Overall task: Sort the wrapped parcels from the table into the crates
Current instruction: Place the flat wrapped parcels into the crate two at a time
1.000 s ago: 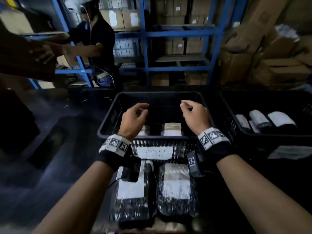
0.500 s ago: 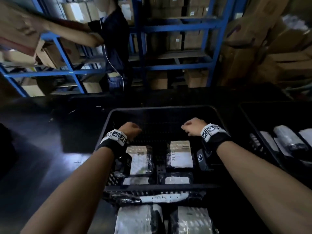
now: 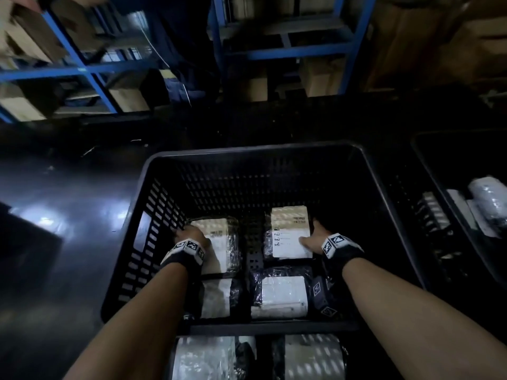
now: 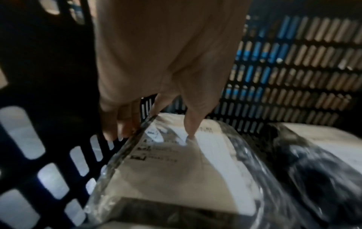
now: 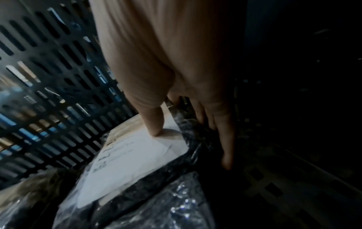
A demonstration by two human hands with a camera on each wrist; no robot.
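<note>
A black slotted crate [image 3: 255, 152] holds several plastic-wrapped parcels with white labels. Both my hands are down inside it. My left hand [image 3: 192, 237] [image 4: 152, 131] holds the far left parcel [image 3: 223, 233] [image 4: 176, 170], thumb on its label and fingers down its outer edge by the crate wall. My right hand [image 3: 315, 238] [image 5: 190, 147] holds the far right parcel [image 3: 290, 237] [image 5: 127, 167] the same way, thumb on top and fingers along its right side. Two more parcels [image 3: 282, 297] lie in the crate's near half. Two further parcels [image 3: 203, 357] lie on the table before the crate.
A second black crate [image 3: 428, 171] at the right holds rolled white parcels [image 3: 488, 204]. Dark table surface [image 3: 60, 215] stretches to the left. Behind stand blue shelves [image 3: 288, 52] with cardboard boxes, and another person [image 3: 181, 50] is at the shelves.
Both hands went from above the crate's near rim down into it and now hold the two far parcels. My head has moved forward and tilted down over the crate.
</note>
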